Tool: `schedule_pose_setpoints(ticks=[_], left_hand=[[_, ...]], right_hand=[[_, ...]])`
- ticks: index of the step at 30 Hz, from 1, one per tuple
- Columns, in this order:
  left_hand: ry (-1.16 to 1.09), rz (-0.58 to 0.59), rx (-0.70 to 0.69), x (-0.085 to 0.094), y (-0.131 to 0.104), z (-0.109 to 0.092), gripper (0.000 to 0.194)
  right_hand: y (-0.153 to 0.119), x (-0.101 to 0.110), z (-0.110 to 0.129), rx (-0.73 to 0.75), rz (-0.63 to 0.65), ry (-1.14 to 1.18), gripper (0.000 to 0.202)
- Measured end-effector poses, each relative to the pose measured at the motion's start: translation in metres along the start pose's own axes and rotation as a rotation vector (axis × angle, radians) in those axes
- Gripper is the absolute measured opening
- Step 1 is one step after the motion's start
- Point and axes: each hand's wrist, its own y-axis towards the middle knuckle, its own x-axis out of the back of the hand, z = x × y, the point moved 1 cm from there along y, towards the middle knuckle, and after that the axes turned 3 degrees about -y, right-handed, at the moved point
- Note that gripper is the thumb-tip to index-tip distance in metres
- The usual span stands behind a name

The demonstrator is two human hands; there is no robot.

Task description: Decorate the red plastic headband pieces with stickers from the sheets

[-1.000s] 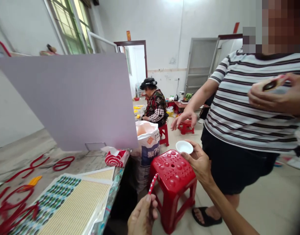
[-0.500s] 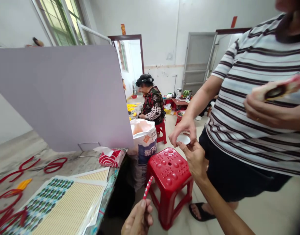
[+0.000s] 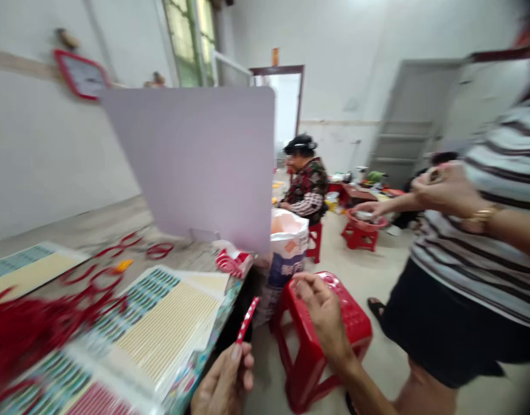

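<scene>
My left hand [image 3: 226,372] is closed around the lower end of a slim red strip with white spots [image 3: 249,317], which points up beside the table edge. My right hand [image 3: 319,311] is raised in front of the red plastic stool [image 3: 338,297], its fingers loosely bent and somewhat blurred, with nothing visible in them. A person in a striped shirt [image 3: 500,155] stands to the right. That person's far hand holds a small white dish-like thing [image 3: 363,215]; the other is raised near the chest.
Patterned sheets [image 3: 165,328], red-handled scissors [image 3: 160,250] and a heap of red strands [image 3: 27,334] lie on the table [image 3: 131,216]. A grey-white panel [image 3: 204,161] stands at its back. A large sack [image 3: 288,248] is beside the stool; another person [image 3: 306,178] sits beyond.
My view has turned left. My right hand has come away from the white dish-like thing, which the standing person has drawn back. My left hand still holds the red strip.
</scene>
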Motion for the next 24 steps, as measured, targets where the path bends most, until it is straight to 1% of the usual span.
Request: schedule_pose_setpoints(ticks=[1,2,3,6,8,10,13,17,21,23,24], left_hand=[[-0.030,-0.025,-0.073,0.005,-0.007,-0.007,0.030],[-0.059,-0.057,-0.140,0.010,-0.014,-0.015,0.029],[-0.089,-0.078,-0.188,0.015,-0.020,-0.022,0.026],[-0.176,-0.203,-0.350,0.036,-0.036,-0.040,0.021],[-0.229,-0.290,-0.428,0.053,-0.048,-0.049,0.018],[-0.265,-0.345,-0.493,0.071,-0.061,-0.055,0.017],[-0.262,-0.383,-0.568,0.100,-0.080,-0.062,0.020],[-0.219,-0.448,-0.597,0.141,-0.101,-0.067,0.016],[-0.152,-0.509,-0.603,0.180,-0.120,-0.068,0.022],[-0.115,-0.536,-0.605,0.196,-0.129,-0.069,0.026],[-0.097,-0.543,-0.605,0.204,-0.134,-0.068,0.027]], right_hand=[[-0.019,-0.025,-0.001,-0.043,0.160,0.036,0.026],[-0.038,-0.048,-0.002,-0.082,0.290,0.073,0.025],[-0.055,-0.068,-0.001,-0.110,0.390,0.113,0.024],[-0.088,-0.119,0.003,-0.172,0.615,0.239,0.022],[-0.101,-0.147,0.009,-0.200,0.764,0.296,0.023],[-0.112,-0.172,0.017,-0.216,0.890,0.329,0.025],[-0.133,-0.203,0.030,-0.256,0.993,0.363,0.027],[-0.171,-0.238,0.043,-0.334,1.084,0.407,0.023],[-0.206,-0.266,0.050,-0.393,1.209,0.421,0.016],[-0.216,-0.277,0.052,-0.405,1.255,0.408,0.017],[-0.220,-0.282,0.052,-0.403,1.258,0.393,0.017]])
